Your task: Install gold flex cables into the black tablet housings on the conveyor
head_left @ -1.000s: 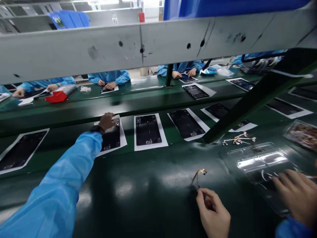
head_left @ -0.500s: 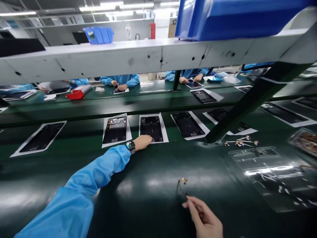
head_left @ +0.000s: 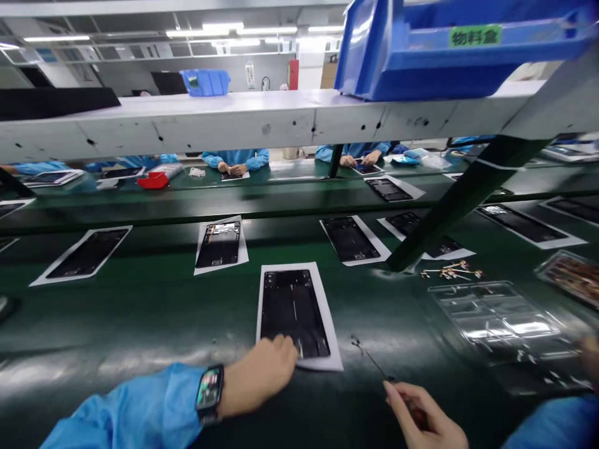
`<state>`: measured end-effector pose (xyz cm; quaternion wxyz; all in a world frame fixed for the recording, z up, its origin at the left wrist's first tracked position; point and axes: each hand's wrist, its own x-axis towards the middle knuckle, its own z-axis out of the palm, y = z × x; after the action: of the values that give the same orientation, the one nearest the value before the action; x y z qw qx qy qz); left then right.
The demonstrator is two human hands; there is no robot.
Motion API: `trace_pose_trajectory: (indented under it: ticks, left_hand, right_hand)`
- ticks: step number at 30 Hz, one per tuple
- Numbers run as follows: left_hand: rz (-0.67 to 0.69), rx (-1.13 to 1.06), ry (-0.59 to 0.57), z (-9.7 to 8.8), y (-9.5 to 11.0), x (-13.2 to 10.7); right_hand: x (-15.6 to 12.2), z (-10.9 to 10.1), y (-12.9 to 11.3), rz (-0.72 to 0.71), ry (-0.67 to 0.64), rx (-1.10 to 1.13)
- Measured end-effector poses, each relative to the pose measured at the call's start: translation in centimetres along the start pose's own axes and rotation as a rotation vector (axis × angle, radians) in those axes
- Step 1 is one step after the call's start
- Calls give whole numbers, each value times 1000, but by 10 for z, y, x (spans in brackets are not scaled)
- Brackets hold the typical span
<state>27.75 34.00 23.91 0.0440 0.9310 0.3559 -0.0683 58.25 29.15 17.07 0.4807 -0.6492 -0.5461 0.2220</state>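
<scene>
My left hand (head_left: 262, 373), in a blue sleeve with a smartwatch, pinches the near edge of a white sheet (head_left: 327, 324) that carries a black tablet panel (head_left: 292, 310). The sheet lies on the dark green bench right in front of me. My right hand (head_left: 423, 418) is at the bottom edge with its fingers closed on a thin flex cable (head_left: 369, 357), whose free end points up toward the sheet's right corner.
More panels on white sheets (head_left: 219, 244) ride the green conveyor (head_left: 154, 274) behind. A clear plastic tray (head_left: 500, 321) and loose flex cables (head_left: 452, 272) lie right. A dark slanted strut (head_left: 449, 206) holds a grey shelf with a blue bin (head_left: 449, 47). Other people in blue work across the line.
My left hand has dragged one panel with its sheet off the conveyor toward me. My right hand keeps the flex cable and has shifted slightly right.
</scene>
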Motion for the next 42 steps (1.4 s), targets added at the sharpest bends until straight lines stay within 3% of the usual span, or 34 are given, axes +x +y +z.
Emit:
trace_pose_trajectory:
  ticks: [3, 6, 9, 14, 17, 20, 24, 26, 28, 30, 32, 35, 37, 42]
  left_hand:
    - [12, -48, -61, 29, 44, -23]
    - [-60, -209, 2, 39, 50, -27]
    - [-152, -357, 191, 37, 22, -19]
    - [-395, -375, 602, 43, -65, 12]
    - [-435, -441, 700, 41, -92, 28]
    - [-298, -747, 678, 29, -72, 33]
    - [-5, -1424, 433, 15, -13, 28]
    - [-26, -1545, 396, 17, 7, 23]
    - [-215, -1455, 466, 25, 13, 17]
    - [-439, -1177, 573, 36, 9, 9]
    - [-549, -823, 649, 48, 1, 0]
    - [-525, -344, 645, 62, -12, -14]
    - [-464, -138, 592, 67, -17, -19]
    - [-393, 31, 521, 67, -30, -19]
  right_hand:
    - [7, -8, 2, -86, -58, -48]
    - [15, -13, -3, -162, -162, -77]
    - [25, -18, -14, -244, -254, -125]
    - [43, -25, -41, -450, -318, -226]
    - [47, -24, -60, -532, -350, -221]
    - [48, -11, -85, -517, -469, -206]
    - [62, 30, -123, -374, -645, -185]
    - [75, 57, -138, -306, -734, -119]
    - [90, 87, -147, -276, -798, -65]
    - [105, 116, -150, -273, -847, -55]
    - [118, 144, -146, -266, -894, -70]
    - [131, 182, -134, -232, -979, -109]
    - [136, 203, -124, -211, -1027, -131]
    - [141, 240, -110, -204, -1062, -184]
